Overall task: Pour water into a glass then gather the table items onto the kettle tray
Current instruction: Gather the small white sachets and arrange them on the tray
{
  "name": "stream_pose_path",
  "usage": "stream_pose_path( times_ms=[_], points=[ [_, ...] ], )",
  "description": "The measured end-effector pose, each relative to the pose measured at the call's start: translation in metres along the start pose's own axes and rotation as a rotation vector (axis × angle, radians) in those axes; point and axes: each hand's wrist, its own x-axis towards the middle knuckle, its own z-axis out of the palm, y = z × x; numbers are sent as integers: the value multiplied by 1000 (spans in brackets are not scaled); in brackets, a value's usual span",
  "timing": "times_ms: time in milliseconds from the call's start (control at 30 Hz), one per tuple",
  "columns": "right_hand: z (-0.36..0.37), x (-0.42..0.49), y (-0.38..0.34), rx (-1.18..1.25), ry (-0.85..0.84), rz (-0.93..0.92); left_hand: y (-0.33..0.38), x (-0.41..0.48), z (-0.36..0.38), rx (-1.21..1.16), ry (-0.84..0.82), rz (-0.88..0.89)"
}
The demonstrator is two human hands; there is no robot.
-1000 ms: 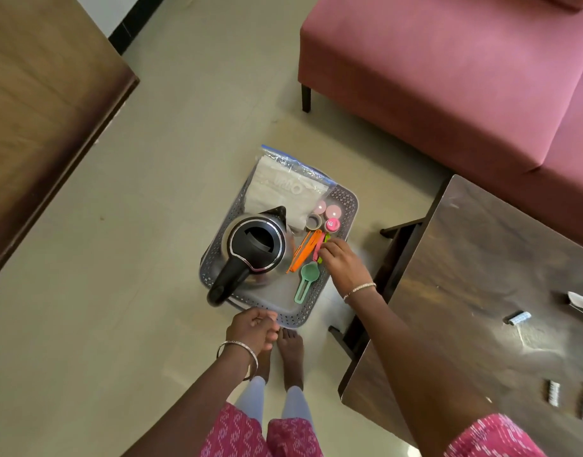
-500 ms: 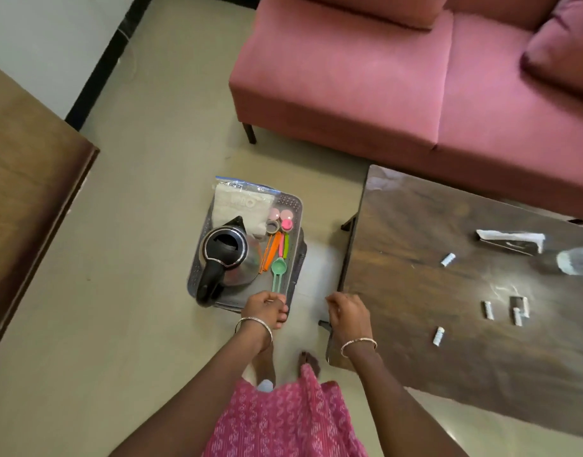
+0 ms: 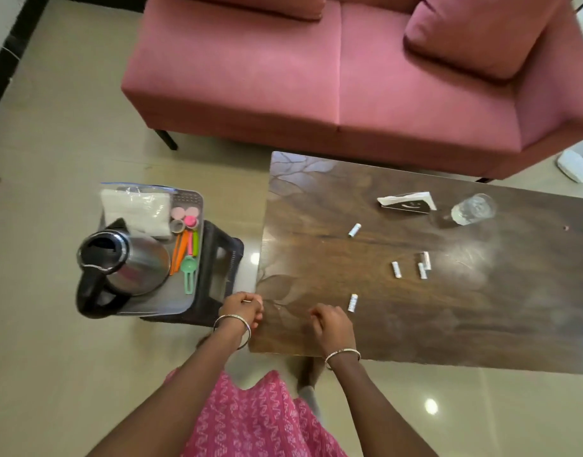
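A steel kettle (image 3: pixel 125 258) with a black handle stands on the grey tray (image 3: pixel 158 305), which rests on a dark stool (image 3: pixel 224 258) left of the wooden table (image 3: pixel 481 308). The tray also holds a zip bag (image 3: pixel 135 206), pink caps, orange clips and a green spoon (image 3: pixel 188 272). On the table lie several small white packets (image 3: pixel 396 269), a napkin holder (image 3: pixel 405 202) and a glass of water (image 3: pixel 473 209). My left hand (image 3: pixel 242 308) hovers at the table's near left corner, fingers curled in, nothing visible in it. My right hand (image 3: pixel 331 324) is over the table with loosely curled fingers, just left of the nearest packet (image 3: pixel 353 302).
A pink sofa (image 3: pixel 316 77) with a cushion (image 3: pixel 481 31) stands close behind the table. Pale tiled floor surrounds the stool and table. A white object (image 3: pixel 575 166) lies on the floor at the far right.
The view has swung right from the tray to the table. My right hand left the tray and moved over the table's near edge. My left hand shifted right to the table corner.
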Motion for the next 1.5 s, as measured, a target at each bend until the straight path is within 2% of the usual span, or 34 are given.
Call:
stream_pose_path(
  times_ms=[67,200,367,467,667,900,1100,1300,1367,1500],
  points=[
    [-14,-4,32,19,26,7,-4,-8,34,29,26,15],
    [-47,-8,101,-8,12,48,-9,-23,114,88,-21,18],
    [-80,-8,174,52,96,103,-11,-34,191,278,70,100],
    [-90,3,211,73,138,178,-9,-33,223,467,74,144],
    [-98,46,265,233,212,412,-10,-7,269,707,96,122],
    [-91,111,278,348,101,405,-15,14,299,948,165,82],
    [-73,145,275,282,27,413,-25,30,307,1010,191,100],
    [-58,160,284,135,42,371,-30,41,311,994,191,177],
    [-54,162,286,116,57,365,-30,44,309,929,194,199],
    [-51,157,286,142,47,358,-27,45,299,650,186,184]
  ],
)
